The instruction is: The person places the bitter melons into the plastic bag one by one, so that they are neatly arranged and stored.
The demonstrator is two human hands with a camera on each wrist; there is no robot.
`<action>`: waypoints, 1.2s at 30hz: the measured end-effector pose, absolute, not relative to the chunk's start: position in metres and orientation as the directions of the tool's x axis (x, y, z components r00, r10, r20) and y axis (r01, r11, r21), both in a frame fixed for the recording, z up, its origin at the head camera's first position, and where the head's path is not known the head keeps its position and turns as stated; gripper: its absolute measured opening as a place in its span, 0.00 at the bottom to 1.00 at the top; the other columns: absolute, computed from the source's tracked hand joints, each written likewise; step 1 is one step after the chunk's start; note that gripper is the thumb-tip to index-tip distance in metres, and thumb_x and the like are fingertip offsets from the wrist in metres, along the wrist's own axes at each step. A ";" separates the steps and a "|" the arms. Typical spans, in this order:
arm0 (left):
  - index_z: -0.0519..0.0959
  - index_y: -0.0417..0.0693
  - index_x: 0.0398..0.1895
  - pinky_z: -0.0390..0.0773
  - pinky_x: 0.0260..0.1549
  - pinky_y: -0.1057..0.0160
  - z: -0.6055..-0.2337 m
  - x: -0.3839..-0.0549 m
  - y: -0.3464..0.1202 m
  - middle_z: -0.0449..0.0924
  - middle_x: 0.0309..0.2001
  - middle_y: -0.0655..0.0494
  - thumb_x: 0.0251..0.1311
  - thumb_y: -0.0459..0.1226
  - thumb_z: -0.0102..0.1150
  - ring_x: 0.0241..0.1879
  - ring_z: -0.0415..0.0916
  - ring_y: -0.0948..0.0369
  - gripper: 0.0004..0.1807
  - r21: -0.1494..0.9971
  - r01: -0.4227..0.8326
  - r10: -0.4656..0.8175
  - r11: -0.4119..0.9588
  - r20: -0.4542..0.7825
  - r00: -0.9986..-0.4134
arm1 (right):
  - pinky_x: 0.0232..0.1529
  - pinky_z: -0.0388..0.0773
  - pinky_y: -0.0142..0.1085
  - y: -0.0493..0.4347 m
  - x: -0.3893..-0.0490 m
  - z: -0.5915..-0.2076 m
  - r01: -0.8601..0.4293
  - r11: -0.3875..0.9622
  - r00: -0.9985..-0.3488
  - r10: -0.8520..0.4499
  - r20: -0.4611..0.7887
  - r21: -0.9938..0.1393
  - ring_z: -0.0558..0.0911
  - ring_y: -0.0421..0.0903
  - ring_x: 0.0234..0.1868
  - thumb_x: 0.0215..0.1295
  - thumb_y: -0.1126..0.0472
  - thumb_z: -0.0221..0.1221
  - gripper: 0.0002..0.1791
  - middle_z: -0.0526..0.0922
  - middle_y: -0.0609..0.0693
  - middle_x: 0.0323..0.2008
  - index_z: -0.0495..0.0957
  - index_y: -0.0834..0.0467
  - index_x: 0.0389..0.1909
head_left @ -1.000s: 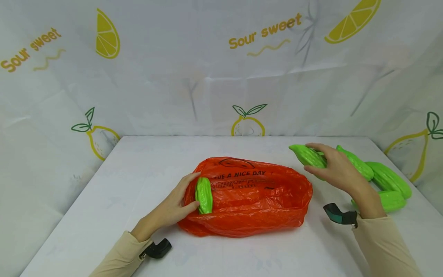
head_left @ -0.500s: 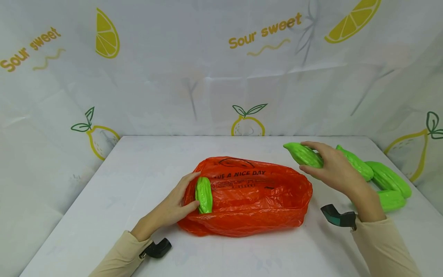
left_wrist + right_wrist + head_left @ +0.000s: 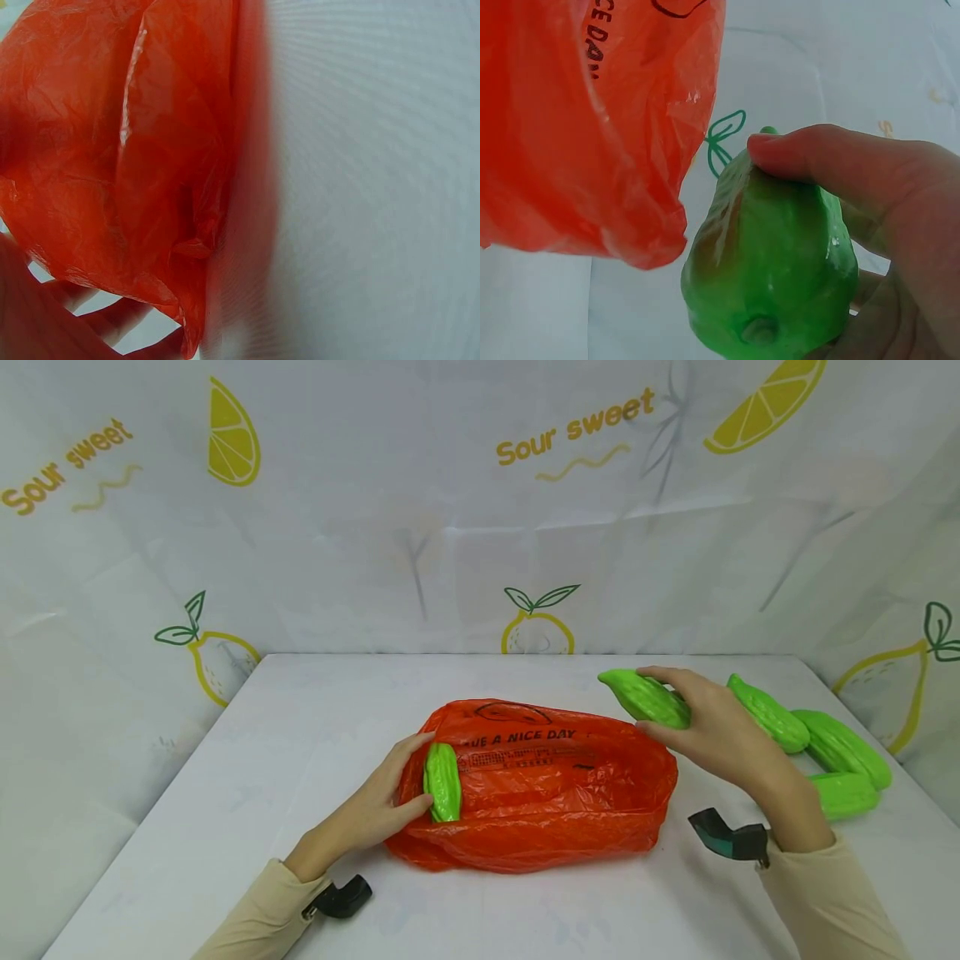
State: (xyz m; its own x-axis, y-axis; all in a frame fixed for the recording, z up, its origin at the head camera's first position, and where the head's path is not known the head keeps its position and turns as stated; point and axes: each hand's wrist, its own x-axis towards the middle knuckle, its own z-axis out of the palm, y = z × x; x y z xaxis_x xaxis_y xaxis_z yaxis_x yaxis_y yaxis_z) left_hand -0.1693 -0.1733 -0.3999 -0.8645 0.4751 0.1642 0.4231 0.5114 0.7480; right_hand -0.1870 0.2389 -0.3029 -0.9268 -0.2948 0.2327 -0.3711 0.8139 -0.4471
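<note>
A red plastic bag (image 3: 540, 847) lies with its mouth spread wide on the table. Inside its left end stands a green bitter melon (image 3: 442, 783). My left hand (image 3: 375, 806) holds that end of the bag, thumb beside the melon; the left wrist view has the fingers (image 3: 112, 319) behind the red film. My right hand (image 3: 716, 731) grips another bitter melon (image 3: 643, 696) above the bag's back right rim, its pointed tip toward the left. In the right wrist view the thumb presses along this melon (image 3: 772, 262), just right of the bag (image 3: 592, 165).
Several more bitter melons lie at the right of the white table (image 3: 225, 827): one tilted (image 3: 767, 714), one long (image 3: 843, 747) and one nearer (image 3: 847, 795). A printed cloth (image 3: 360, 568) hangs behind. A black camera (image 3: 731, 837) sits at my right wrist.
My right hand has carried its bitter melon leftward, away from the other melons and closer over the bag's right side. The left hand, the bag and the melon inside have stayed in place.
</note>
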 end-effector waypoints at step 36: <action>0.53 0.52 0.77 0.57 0.71 0.38 -0.402 -0.170 -0.174 0.55 0.75 0.53 0.61 0.36 0.59 0.76 0.52 0.50 0.41 0.738 0.439 0.481 0.512 0.178 -0.859 | 0.44 0.81 0.45 0.184 -0.170 -0.310 -0.501 0.729 -0.864 -0.401 0.304 -0.466 0.79 0.49 0.46 0.59 0.62 0.69 0.34 0.79 0.56 0.55 0.69 0.59 0.66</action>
